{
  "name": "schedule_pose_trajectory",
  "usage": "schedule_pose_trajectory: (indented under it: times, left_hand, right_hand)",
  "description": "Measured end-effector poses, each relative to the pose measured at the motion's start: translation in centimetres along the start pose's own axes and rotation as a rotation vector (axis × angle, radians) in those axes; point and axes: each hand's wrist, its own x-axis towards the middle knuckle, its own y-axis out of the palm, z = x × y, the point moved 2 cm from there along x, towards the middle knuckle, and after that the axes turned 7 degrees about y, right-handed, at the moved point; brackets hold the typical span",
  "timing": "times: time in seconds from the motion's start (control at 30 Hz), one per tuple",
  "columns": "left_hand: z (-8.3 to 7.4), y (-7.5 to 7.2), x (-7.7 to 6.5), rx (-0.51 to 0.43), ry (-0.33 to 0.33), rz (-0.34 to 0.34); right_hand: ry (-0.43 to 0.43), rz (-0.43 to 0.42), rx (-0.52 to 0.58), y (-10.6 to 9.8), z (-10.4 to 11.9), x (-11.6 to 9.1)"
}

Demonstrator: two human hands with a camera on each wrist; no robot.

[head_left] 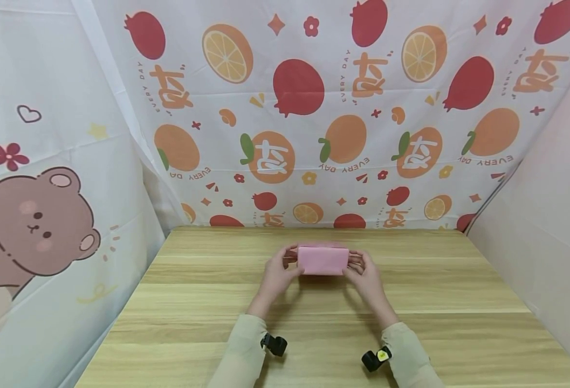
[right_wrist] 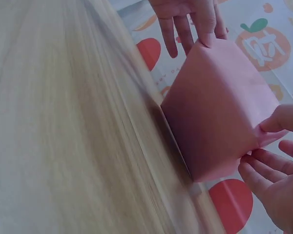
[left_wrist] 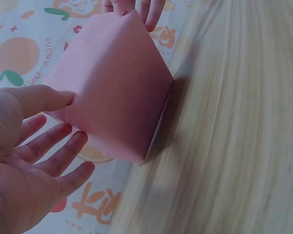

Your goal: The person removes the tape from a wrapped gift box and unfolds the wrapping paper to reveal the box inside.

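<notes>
A plain pink box (head_left: 323,261) with smooth, paper-like faces is between my two hands, toward the far side of the wooden table. My left hand (head_left: 279,271) pinches its left end, the thumb (left_wrist: 58,99) on the upper corner and fingertips beneath that edge. At the opposite end, my right hand (head_left: 363,272) pinches the matching corner, its thumb (right_wrist: 278,119) pressed on the pink surface. The other fingers of both hands spread beside the ends. In the wrist views the box looks tilted, its lower edge close over the tabletop with a shadow along it.
The wooden table (head_left: 192,323) runs back to a hanging cloth (head_left: 304,134) printed with fruit. A bear-printed cloth (head_left: 42,226) hangs at the left and a plain pale one (head_left: 542,231) at the right. Black wrist cameras (head_left: 274,345) sit on both sleeves.
</notes>
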Motion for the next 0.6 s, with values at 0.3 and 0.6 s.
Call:
schedule_pose_trajectory:
  times: [0.3,0.6]
  left_hand:
    - [-0.5,-0.2,-0.1,0.316,0.101,0.125]
    - [-1.0,-0.4,-0.3,0.496,0.124,0.247]
  right_hand:
    - [-0.123,0.016,-0.231,-0.3,0.3,-0.1]
    - [-0.275,0.012,-0.558,-0.9,1.0,-0.6]
